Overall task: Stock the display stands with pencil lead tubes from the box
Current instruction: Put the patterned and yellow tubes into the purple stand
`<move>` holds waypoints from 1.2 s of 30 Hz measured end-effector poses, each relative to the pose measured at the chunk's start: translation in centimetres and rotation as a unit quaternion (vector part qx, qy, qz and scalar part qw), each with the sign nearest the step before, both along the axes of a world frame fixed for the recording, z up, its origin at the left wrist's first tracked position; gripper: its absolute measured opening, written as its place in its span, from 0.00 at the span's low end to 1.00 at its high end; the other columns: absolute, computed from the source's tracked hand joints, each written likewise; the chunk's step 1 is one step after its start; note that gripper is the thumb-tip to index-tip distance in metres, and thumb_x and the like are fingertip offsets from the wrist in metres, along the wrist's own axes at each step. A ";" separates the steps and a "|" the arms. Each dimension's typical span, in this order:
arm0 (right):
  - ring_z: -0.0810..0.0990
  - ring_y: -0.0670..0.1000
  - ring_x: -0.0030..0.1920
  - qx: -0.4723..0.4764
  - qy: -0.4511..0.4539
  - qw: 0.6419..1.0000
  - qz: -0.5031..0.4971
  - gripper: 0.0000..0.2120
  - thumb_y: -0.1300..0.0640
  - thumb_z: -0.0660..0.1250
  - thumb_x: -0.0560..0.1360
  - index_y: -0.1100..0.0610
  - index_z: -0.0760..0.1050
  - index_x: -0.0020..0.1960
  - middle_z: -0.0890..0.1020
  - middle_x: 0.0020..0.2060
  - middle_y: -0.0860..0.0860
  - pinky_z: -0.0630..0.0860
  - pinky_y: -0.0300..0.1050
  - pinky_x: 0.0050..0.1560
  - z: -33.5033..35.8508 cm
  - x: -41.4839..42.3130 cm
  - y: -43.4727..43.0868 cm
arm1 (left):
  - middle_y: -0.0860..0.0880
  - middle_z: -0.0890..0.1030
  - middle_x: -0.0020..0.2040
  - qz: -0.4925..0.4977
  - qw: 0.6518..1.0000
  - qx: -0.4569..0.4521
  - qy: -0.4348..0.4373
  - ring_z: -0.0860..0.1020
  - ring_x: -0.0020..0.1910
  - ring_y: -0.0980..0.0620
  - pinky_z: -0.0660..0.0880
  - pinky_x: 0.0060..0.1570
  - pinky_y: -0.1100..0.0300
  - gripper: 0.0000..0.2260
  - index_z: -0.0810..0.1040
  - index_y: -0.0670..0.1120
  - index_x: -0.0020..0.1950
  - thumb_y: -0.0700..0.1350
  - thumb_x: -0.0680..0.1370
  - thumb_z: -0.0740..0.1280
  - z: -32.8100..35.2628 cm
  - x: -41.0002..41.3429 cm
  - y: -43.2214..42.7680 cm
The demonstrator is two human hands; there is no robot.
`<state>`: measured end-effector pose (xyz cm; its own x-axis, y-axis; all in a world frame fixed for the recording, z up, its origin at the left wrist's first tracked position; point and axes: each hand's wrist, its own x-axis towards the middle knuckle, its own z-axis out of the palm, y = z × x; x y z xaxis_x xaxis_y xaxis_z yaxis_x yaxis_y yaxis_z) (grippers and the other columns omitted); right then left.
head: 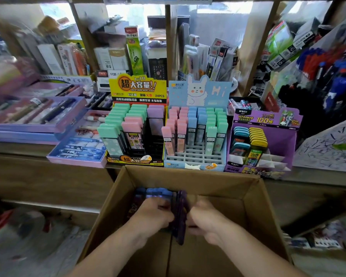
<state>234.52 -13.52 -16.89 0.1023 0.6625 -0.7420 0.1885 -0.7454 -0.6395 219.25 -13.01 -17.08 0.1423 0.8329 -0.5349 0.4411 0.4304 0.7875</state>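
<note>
Shop shelving crammed with stationery fills the background; we're looking down over the desk [14, 146] edge. Far left: pen trays [34, 114], not ours.

Yellow stand [137, 90]: two left columns look full. The right column has purple caps at the back only, and its front slots are dark and empty.

Blue stand [198, 92]: pink, blue and green rows fill the back, and the front grid rows are bare.

Purple stand [266, 118]: some blue and yellow caps at the back, front dividers open.

Box [268, 206] sits open below the stands, in front of the desk. Tubes [156, 193] are bunched against its back-left wall, blue caps up. They are blurred, so we can't count them.

Left hand [154, 214] and right hand [205, 216] are both down in the box, fingers curled, gripping a purple stack [180, 216] between them.

Our read: partway. All three stands have gaps, and this handful is not yet out of the box. By colour it likely suits the yellow stand's right column.
</note>
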 end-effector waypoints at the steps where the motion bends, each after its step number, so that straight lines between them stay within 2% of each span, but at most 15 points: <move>1: 0.82 0.56 0.52 -0.003 0.010 1.000 -0.005 0.11 0.68 0.57 0.79 0.57 0.74 0.51 0.82 0.48 0.57 0.83 0.56 0.58 -0.1 -0.1 -0.1 | 0.45 0.87 0.48 0.001 1.000 -0.014 -0.008 0.84 0.50 0.49 0.82 0.49 0.59 0.12 0.84 0.47 0.52 0.34 0.73 0.70 0.0 0.1 -0.1; 3: 0.83 0.56 0.51 -0.003 0.010 1.000 -0.001 0.13 0.70 0.57 0.78 0.57 0.76 0.49 0.83 0.46 0.56 0.82 0.58 0.59 -0.2 -0.4 -0.2 | 0.48 0.87 0.48 -0.011 0.999 -0.030 -0.006 0.84 0.51 0.52 0.82 0.53 0.58 0.13 0.85 0.47 0.54 0.36 0.72 0.71 -0.1 0.4 -0.2; 6: 0.84 0.60 0.54 0.004 -0.004 1.000 0.006 0.15 0.69 0.56 0.79 0.55 0.78 0.49 0.85 0.48 0.58 0.82 0.60 0.58 -0.2 -0.7 -0.4 | 0.50 0.88 0.47 -0.033 0.999 -0.028 0.014 0.85 0.50 0.54 0.81 0.57 0.54 0.11 0.86 0.48 0.52 0.40 0.71 0.72 -0.2 0.7 -0.3; 10: 0.85 0.57 0.51 0.005 -0.005 1.000 -0.020 0.16 0.68 0.56 0.81 0.51 0.77 0.44 0.85 0.44 0.55 0.83 0.58 0.56 -0.2 -0.5 -0.5 | 0.50 0.87 0.48 -0.019 0.999 -0.035 0.015 0.84 0.51 0.53 0.81 0.58 0.53 0.13 0.84 0.49 0.54 0.40 0.71 0.72 -0.3 0.8 -0.4; 13: 0.84 0.56 0.49 0.007 0.010 0.999 -0.044 0.15 0.68 0.58 0.81 0.52 0.77 0.48 0.84 0.45 0.55 0.84 0.57 0.54 -0.1 -0.4 -0.6 | 0.49 0.86 0.50 -0.003 0.999 -0.031 0.008 0.84 0.52 0.52 0.80 0.59 0.52 0.17 0.82 0.49 0.58 0.40 0.70 0.72 -0.5 1.1 -0.6; 17: 0.82 0.60 0.55 0.013 0.033 0.998 -0.054 0.12 0.68 0.59 0.80 0.55 0.77 0.55 0.83 0.52 0.61 0.80 0.62 0.60 -0.1 -0.5 -0.5 | 0.51 0.85 0.51 0.013 1.000 -0.022 0.008 0.82 0.52 0.53 0.79 0.52 0.59 0.20 0.79 0.51 0.61 0.41 0.70 0.73 -0.9 1.2 -0.8; 21: 0.82 0.58 0.52 0.015 0.085 0.993 -0.076 0.11 0.68 0.60 0.82 0.56 0.77 0.58 0.84 0.52 0.60 0.81 0.57 0.55 -0.3 -0.4 -0.3 | 0.51 0.84 0.51 0.043 0.999 -0.012 -0.007 0.82 0.51 0.53 0.79 0.47 0.61 0.14 0.79 0.51 0.58 0.42 0.74 0.72 -1.0 1.2 -0.8; 23: 0.83 0.57 0.50 0.021 0.113 0.989 -0.090 0.10 0.68 0.61 0.82 0.57 0.77 0.57 0.84 0.50 0.59 0.82 0.56 0.53 -0.3 -0.2 -0.2 | 0.50 0.85 0.51 0.062 0.998 -0.005 -0.025 0.83 0.50 0.53 0.76 0.44 0.62 0.09 0.80 0.50 0.57 0.45 0.77 0.71 -0.9 1.1 -0.8; 26: 0.85 0.58 0.49 0.043 0.173 0.977 -0.115 0.10 0.70 0.63 0.81 0.59 0.77 0.59 0.86 0.49 0.60 0.83 0.51 0.42 0.3 0.2 -0.4 | 0.49 0.84 0.51 0.095 0.994 0.001 -0.060 0.82 0.52 0.51 0.76 0.51 0.57 0.08 0.79 0.50 0.56 0.50 0.79 0.70 -0.3 1.1 -0.8; 27: 0.85 0.58 0.50 0.053 0.191 0.973 -0.121 0.11 0.70 0.64 0.81 0.60 0.77 0.59 0.86 0.49 0.60 0.83 0.51 0.42 0.7 0.3 -0.5 | 0.49 0.84 0.51 0.105 0.991 -0.004 -0.077 0.81 0.53 0.51 0.76 0.53 0.56 0.08 0.78 0.50 0.56 0.51 0.79 0.70 0.0 1.3 -0.8; 31: 0.85 0.57 0.49 0.098 0.207 0.965 -0.125 0.12 0.71 0.67 0.78 0.60 0.77 0.58 0.86 0.50 0.59 0.83 0.49 0.44 2.1 0.8 -1.2 | 0.45 0.83 0.50 0.132 0.980 -0.021 -0.145 0.81 0.49 0.50 0.77 0.46 0.56 0.08 0.75 0.49 0.55 0.51 0.81 0.68 1.2 2.2 -1.3; 33: 0.86 0.58 0.51 0.122 0.185 0.969 -0.113 0.13 0.71 0.70 0.77 0.60 0.77 0.59 0.86 0.50 0.58 0.84 0.53 0.49 2.5 1.2 -1.6 | 0.42 0.81 0.51 0.143 0.968 -0.047 -0.201 0.82 0.47 0.47 0.82 0.44 0.49 0.09 0.74 0.48 0.56 0.49 0.80 0.69 1.6 2.7 -1.7; 35: 0.86 0.58 0.53 0.142 0.148 0.975 -0.090 0.15 0.70 0.72 0.75 0.57 0.78 0.58 0.88 0.48 0.54 0.83 0.58 0.56 3.0 1.9 -2.0 | 0.41 0.80 0.53 0.142 0.958 -0.060 -0.240 0.85 0.44 0.46 0.83 0.41 0.49 0.11 0.73 0.47 0.57 0.47 0.79 0.71 1.9 2.9 -2.1; 36: 0.86 0.55 0.52 0.152 0.134 0.976 -0.077 0.15 0.68 0.73 0.75 0.55 0.79 0.58 0.88 0.48 0.52 0.84 0.56 0.54 3.2 2.3 -2.1 | 0.41 0.80 0.54 0.137 0.956 -0.059 -0.252 0.86 0.43 0.47 0.83 0.40 0.50 0.11 0.73 0.47 0.58 0.45 0.79 0.71 2.0 2.9 -2.3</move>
